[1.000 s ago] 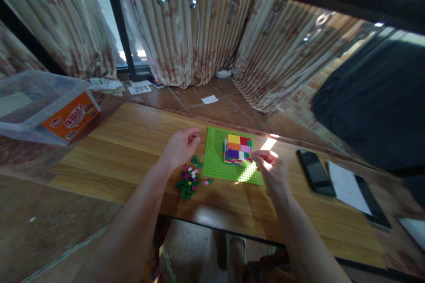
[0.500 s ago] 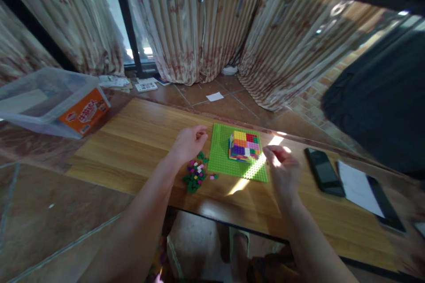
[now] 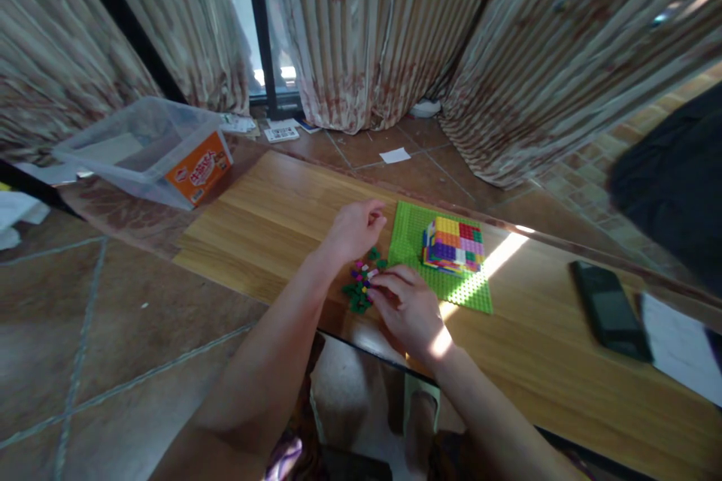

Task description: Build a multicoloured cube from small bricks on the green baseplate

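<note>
Several small toy bricks (image 3: 356,299), mostly green with some pink, white, purple and yellow, lie in a loose pile on the wooden table. My right hand (image 3: 411,310) is at the right side of this pile, thumb and index fingertips slightly apart over the bricks. Just behind the pile, my left hand (image 3: 354,231) hovers with its fingers curled in; whether it holds a small piece is hidden. A multicoloured brick block (image 3: 454,244) stands on a green baseplate (image 3: 404,229) to the right of my left hand.
The wooden table (image 3: 271,203) also bears a dark phone (image 3: 609,308) and a white paper (image 3: 680,346) at the right. A clear plastic bin (image 3: 135,154) with an orange label stands beyond the left end. Curtains (image 3: 361,37) hang behind.
My right hand has moved left from beside the block to the brick pile. My left hand stays near the pile, curled. The view has turned left, shifting the scene rightward.
</note>
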